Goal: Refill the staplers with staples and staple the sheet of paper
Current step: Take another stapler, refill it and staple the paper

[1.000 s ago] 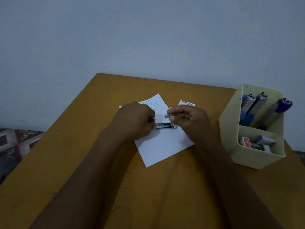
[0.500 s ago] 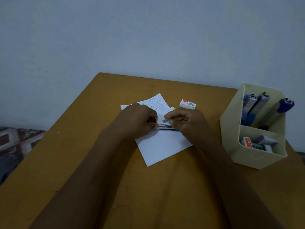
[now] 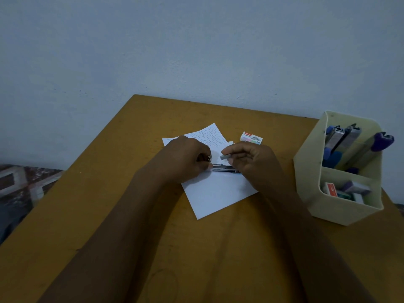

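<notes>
At the middle of the ochre wooden table (image 3: 109,215), above the white sheet of paper (image 3: 218,193), the refill step is judged to be in hand. A small dark metal stapler (image 3: 225,168) lies flat on the sheet with its channel apparently laid open, though this is partly hidden. Its rear end is gripped by the curled fingers of the left hand (image 3: 185,158). A short grey strip of staples (image 3: 226,157) is pinched between thumb and fingers of the right hand (image 3: 251,160) and is held just above the stapler, not yet seated. The two hands are close together, with the stapler lying between them. For the next move, the strip would have to be lined up with the channel and lowered in straight, while the body is steadied by the left hand. A small white staple box (image 3: 251,137) lies just beyond the right hand. Well apart at the right, further blue and purple staplers (image 3: 341,136) stand in a cream plastic desk organiser (image 3: 341,213), so much of the task is judged to remain.
</notes>
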The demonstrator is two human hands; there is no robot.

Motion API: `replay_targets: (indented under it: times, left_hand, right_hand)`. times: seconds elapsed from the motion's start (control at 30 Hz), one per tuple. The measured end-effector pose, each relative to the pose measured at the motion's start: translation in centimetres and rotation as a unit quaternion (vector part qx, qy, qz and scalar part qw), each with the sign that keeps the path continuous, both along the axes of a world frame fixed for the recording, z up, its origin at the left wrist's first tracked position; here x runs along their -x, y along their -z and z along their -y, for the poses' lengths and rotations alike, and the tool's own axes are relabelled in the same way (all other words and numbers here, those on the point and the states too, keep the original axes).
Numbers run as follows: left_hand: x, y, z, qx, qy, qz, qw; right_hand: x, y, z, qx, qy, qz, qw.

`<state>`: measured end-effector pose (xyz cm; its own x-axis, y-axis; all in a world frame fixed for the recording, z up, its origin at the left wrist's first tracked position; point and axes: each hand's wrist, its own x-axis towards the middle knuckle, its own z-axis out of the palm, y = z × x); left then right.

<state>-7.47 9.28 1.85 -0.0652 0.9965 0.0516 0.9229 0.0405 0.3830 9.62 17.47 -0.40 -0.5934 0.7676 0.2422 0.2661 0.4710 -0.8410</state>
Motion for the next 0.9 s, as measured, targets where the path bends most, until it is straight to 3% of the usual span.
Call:
replay_targets:
  times: [0.4,0.7,0.9]
  left_hand:
    - [0.1,0.1,0.0,-0.006,-0.002,0.002,1.000]
    - [0.1,0.2,0.0,-0.004,-0.003,0.008,1.000]
    - [0.2,0.1,0.0,-0.009,0.001,0.011,1.000]
  right_hand:
    - [0.2,0.1,0.1,-0.023,0.014,0.006,1.000]
    - [0.3,0.6,0.3,-0.146,0.015,0.072,0.987]
    - [0.6,1.0,0.1,-0.143,0.012,0.100,0.985]
